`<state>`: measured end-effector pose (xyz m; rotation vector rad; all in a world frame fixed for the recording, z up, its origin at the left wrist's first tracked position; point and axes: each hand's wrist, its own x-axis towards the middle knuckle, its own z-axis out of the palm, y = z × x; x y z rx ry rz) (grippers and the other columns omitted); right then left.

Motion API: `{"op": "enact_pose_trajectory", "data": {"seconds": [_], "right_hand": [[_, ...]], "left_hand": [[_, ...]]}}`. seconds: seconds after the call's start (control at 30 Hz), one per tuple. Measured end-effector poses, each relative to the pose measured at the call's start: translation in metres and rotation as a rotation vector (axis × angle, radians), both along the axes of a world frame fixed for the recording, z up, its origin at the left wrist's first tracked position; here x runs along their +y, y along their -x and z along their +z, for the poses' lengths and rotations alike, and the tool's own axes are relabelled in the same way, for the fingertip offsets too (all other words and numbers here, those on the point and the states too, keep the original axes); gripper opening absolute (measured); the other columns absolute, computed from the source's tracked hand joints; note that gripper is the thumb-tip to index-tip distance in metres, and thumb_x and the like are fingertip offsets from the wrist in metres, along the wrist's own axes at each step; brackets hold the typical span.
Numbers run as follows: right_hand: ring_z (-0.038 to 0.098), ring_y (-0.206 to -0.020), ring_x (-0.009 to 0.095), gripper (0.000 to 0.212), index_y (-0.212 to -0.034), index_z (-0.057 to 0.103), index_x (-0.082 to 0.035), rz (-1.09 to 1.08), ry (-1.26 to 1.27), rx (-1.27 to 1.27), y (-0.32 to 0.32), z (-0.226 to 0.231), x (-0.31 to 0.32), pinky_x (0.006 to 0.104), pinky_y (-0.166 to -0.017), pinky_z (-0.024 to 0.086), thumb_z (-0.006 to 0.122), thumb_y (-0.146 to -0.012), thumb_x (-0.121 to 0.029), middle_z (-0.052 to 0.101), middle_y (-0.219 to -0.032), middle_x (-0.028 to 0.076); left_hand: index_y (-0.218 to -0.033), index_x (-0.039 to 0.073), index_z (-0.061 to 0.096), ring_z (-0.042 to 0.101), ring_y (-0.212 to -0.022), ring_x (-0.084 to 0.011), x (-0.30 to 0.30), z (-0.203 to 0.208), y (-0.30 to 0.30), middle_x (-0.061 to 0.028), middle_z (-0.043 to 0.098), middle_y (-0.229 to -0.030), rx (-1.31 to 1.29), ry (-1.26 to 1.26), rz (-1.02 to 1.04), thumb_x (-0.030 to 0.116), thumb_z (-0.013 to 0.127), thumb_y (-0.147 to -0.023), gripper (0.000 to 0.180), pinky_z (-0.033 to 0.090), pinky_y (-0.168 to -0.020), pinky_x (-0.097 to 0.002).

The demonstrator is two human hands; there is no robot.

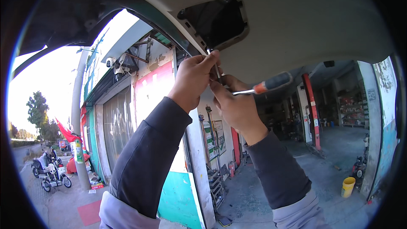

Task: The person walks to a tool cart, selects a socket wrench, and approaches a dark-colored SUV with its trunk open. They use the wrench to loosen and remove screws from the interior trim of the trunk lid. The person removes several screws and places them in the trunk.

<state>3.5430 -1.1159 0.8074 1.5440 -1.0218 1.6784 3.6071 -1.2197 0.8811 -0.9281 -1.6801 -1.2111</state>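
Note:
Overhead is a grey trim panel point(305, 21) with a dark rectangular opening point(220, 19) in it. Just below the opening's near edge, my left hand point(190, 78) pinches a thin metal extension bar point(218, 73), whose upper end reaches up to the panel. My right hand point(239, 112) is closed round the head of a ratchet wrench point(273, 82) at the bar's lower end. The wrench's orange and dark grip sticks out to the right, free of my fingers. The wrench head itself is mostly covered by my fingers. What the bar's tip meets cannot be made out.
A workshop bay with a red lift post point(311, 106) lies to the right, with a yellow bucket point(348, 186) on its floor. A white and turquoise wall point(180, 195) stands ahead. Out on the left are a parked scooter point(53, 174) and a pole point(79, 101).

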Motion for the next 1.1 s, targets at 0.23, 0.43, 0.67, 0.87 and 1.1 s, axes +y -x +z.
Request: {"op": "enact_pose_trajectory", "data": {"seconds": [0.23,0.43,0.67,0.87,1.1], "right_hand": [[0.069,-0.07,0.032,0.024,-0.106,0.06,-0.004,-0.943,0.264,0.302,-0.019,0.0,0.009,0.0449,-0.066,0.053,0.068,-0.088,-0.018,0.068,-0.075,0.014],[0.044,-0.06,0.014,0.025,-0.101,0.058,-0.01,0.878,-0.34,-0.225,-0.002,0.004,0.014,0.0321,-0.067,0.04,0.053,-0.106,-0.035,0.044,-0.062,-0.002],[0.068,-0.067,0.031,0.016,-0.094,0.062,-0.005,-0.877,0.145,0.342,0.002,0.006,0.026,0.039,-0.07,0.052,0.068,-0.082,-0.013,0.069,-0.074,0.018],[0.058,-0.062,0.021,0.023,-0.098,0.06,-0.005,0.096,-0.029,-0.113,-0.012,0.002,0.016,0.035,-0.065,0.047,0.071,-0.092,-0.025,0.061,-0.073,0.007],[0.055,-0.06,0.016,0.021,-0.103,0.06,-0.011,0.785,-0.244,-0.271,-0.015,-0.004,-0.003,0.0313,-0.059,0.046,0.062,-0.101,-0.031,0.055,-0.069,0.002]], "left_hand": [[-0.087,-0.001,0.066,0.057,-0.058,-0.0116,0.002,0.006,0.001,-0.003,0.063,-0.071,0.016,0.001,-0.052,0.036,0.062,-0.103,0.04,0.045,-0.052,-0.0257],[-0.087,0.001,0.066,0.059,-0.063,-0.0123,0.003,0.002,-0.005,-0.004,0.063,-0.078,-0.027,0.012,-0.059,0.037,0.062,-0.103,0.04,0.047,-0.06,-0.0263],[-0.093,0.0,0.07,0.062,-0.07,-0.0133,-0.007,0.009,0.005,-0.0039,0.067,-0.08,-0.002,0.085,0.005,0.04,0.064,-0.102,0.042,0.05,-0.07,-0.0285],[-0.096,-0.001,0.067,0.061,-0.07,-0.0134,0.004,0.009,0.004,-0.006,0.066,-0.078,0.008,0.028,-0.016,0.036,0.06,-0.104,0.039,0.05,-0.07,-0.0288],[-0.096,0.0,0.066,0.057,-0.066,-0.0112,-0.005,-0.001,-0.012,-0.0049,0.064,-0.08,-0.009,0.053,0.061,0.038,0.058,-0.105,0.04,0.048,-0.062,-0.0255]]}}
